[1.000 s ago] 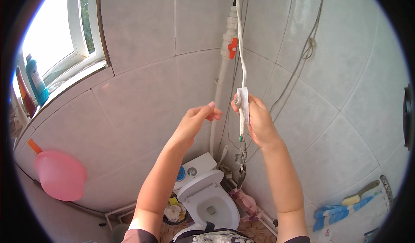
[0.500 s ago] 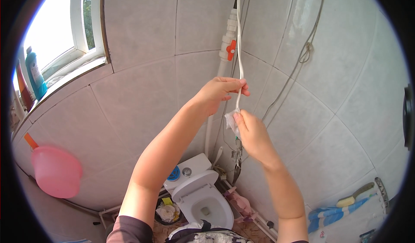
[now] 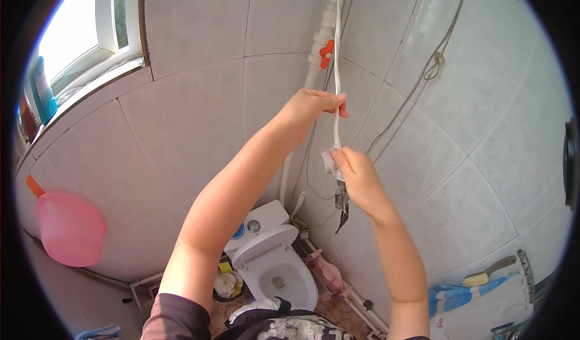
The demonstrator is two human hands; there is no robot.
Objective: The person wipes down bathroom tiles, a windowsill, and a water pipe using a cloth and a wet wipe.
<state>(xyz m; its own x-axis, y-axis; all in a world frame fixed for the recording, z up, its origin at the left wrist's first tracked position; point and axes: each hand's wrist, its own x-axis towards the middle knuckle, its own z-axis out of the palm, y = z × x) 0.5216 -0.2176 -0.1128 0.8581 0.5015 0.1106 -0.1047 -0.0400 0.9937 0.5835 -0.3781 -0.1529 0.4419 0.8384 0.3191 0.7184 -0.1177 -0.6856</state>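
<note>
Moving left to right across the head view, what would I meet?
Pink rounded plastic vessel, crumpled white paper, left hand, flexible white cable, right hand, knotted loop of thin grey cord, dark-handled brush with pale yellow head.

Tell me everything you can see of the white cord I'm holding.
The white cord is slim and pale, with a smooth covering that looks like plastic. It runs down nearly straight from the picture's top edge, passing just right of a red valve handle. The left hand pinches it; below, the right hand grips it with a crumpled whitish wipe. A ragged dark strip hangs beneath that hand; how it joins the cord is hidden.
</note>
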